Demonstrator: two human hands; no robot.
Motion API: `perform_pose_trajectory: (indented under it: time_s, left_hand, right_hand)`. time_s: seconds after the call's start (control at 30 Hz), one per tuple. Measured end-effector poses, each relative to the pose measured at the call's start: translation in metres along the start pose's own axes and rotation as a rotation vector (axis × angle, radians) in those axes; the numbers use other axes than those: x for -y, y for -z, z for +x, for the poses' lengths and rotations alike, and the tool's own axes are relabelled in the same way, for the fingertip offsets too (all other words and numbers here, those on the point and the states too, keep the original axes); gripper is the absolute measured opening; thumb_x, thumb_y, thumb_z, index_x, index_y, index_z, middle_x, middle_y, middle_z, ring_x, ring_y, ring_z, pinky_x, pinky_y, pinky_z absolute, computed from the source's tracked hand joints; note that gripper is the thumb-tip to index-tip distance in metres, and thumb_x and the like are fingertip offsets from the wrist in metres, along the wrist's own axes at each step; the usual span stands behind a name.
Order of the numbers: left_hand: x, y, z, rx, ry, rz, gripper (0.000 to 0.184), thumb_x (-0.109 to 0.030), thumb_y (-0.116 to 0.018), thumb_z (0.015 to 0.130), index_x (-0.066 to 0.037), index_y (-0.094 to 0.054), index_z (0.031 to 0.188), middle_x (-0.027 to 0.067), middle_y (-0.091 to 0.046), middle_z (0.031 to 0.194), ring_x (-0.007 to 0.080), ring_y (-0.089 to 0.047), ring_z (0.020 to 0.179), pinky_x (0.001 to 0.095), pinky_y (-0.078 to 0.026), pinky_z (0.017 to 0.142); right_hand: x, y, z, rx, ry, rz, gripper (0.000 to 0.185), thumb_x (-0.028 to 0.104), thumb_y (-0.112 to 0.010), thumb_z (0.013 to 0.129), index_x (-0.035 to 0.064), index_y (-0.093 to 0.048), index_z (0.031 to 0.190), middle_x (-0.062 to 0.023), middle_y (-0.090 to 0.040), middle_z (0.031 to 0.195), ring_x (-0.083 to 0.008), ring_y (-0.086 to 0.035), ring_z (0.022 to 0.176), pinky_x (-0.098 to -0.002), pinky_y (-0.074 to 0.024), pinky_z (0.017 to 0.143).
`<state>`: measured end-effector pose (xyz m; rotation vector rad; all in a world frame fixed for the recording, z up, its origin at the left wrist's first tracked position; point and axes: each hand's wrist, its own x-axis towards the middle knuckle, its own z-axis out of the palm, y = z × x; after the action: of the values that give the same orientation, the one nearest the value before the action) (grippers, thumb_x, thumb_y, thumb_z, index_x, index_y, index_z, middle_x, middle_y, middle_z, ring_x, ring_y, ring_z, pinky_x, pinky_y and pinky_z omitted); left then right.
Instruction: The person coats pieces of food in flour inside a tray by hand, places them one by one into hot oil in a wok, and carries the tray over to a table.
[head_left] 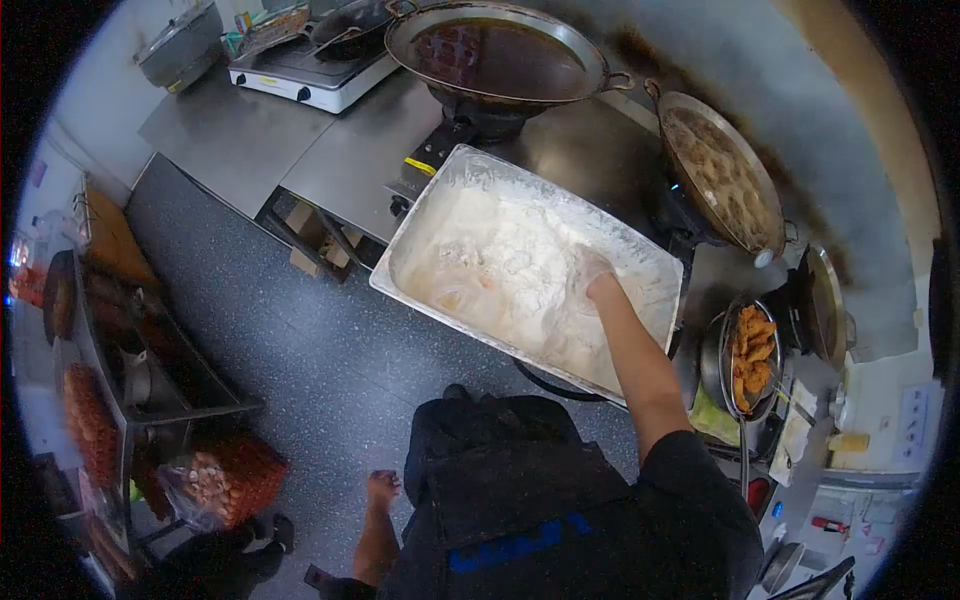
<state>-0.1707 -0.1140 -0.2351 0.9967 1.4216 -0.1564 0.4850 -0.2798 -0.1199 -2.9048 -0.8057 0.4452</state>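
While the pans stand about it, the person's right hand [592,272] is sunk in white flour [530,250] inside the metal tray [500,345]; I cannot tell whether its fingers are spread or closed on something; the flour is heaped just left of that hand, with a damp-looking patch farther left; the left hand [383,487] hangs well apart from the tray, low beside the body, fingers seemingly curled, and I cannot tell whether it holds anything; ahead and left of the right hand stands a wide pan [580,42] of dark liquid; ahead and right of it, another pan [705,107] full of pale, frothy stuff; nearer, to its right, browned pieces [752,350] lie in a long-handled strainer.
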Motion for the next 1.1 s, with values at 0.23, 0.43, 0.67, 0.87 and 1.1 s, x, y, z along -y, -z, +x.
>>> perform_pose_trajectory:
  time_s: [0.23, 0.43, 0.67, 0.87, 1.1]
  left_hand:
    - [0.029, 0.011, -0.002, 0.077, 0.072, 0.026, 0.012, -0.011, -0.048, 0.081, -0.003, -0.056, 0.083, 0.0087, -0.057, 0.068, 0.0182, -0.053, 0.05, 0.0299, -0.04, 0.04]
    - [-0.002, 0.0, 0.003, 0.108, -0.047, 0.12, 0.013, -0.011, -0.049, 0.08, -0.003, -0.056, 0.086, 0.0088, -0.058, 0.069, 0.0183, -0.054, 0.052, 0.0301, -0.042, 0.041]
    - [-0.027, -0.006, 0.02, -0.009, -0.068, -0.107, 0.01, -0.011, -0.05, 0.079, -0.003, -0.054, 0.084, 0.0083, -0.058, 0.067, 0.017, -0.056, 0.051, 0.029, -0.042, 0.038]
    - [0.006, 0.008, 0.04, 0.046, 0.09, -0.025, 0.013, -0.012, -0.052, 0.079, -0.004, -0.056, 0.088, 0.0089, -0.059, 0.069, 0.0182, -0.058, 0.054, 0.0297, -0.044, 0.04]
    - [0.05, 0.029, 0.076, 0.367, -0.281, 0.233, 0.013, -0.013, -0.052, 0.081, -0.004, -0.058, 0.087, 0.0096, -0.061, 0.072, 0.02, -0.058, 0.054, 0.0313, -0.045, 0.042]
  right_hand:
    - [0.005, 0.002, -0.011, 0.076, 0.06, 0.518, 0.047, 0.016, -0.044, 0.082, 0.0068, -0.038, 0.128, -0.01, -0.041, 0.13, -0.0179, -0.037, 0.119, -0.0261, -0.0267, 0.102]
    - [-0.026, -0.046, 0.011, -0.055, -0.068, 0.833, 0.038, 0.018, -0.042, 0.086, 0.0054, -0.045, 0.122, -0.0095, -0.047, 0.123, -0.0183, -0.044, 0.111, -0.028, -0.033, 0.096]
    - [-0.044, -0.001, -0.028, -0.101, 0.078, 0.541, 0.03, 0.019, -0.047, 0.085, 0.0038, -0.056, 0.108, -0.0096, -0.057, 0.11, -0.0195, -0.054, 0.099, -0.031, -0.0413, 0.086]
    - [-0.025, 0.067, -0.055, -0.033, -0.073, 0.252, 0.02, 0.021, -0.057, 0.076, 0.0074, -0.066, 0.088, -0.0103, -0.065, 0.087, -0.0186, -0.062, 0.08, -0.0316, -0.0474, 0.072]
    - [-0.061, 0.026, -0.024, -0.107, 0.084, -0.199, 0.028, 0.024, -0.041, 0.082, 0.0106, -0.064, 0.088, -0.0113, -0.064, 0.09, -0.0258, -0.061, 0.084, -0.0368, -0.0464, 0.073]
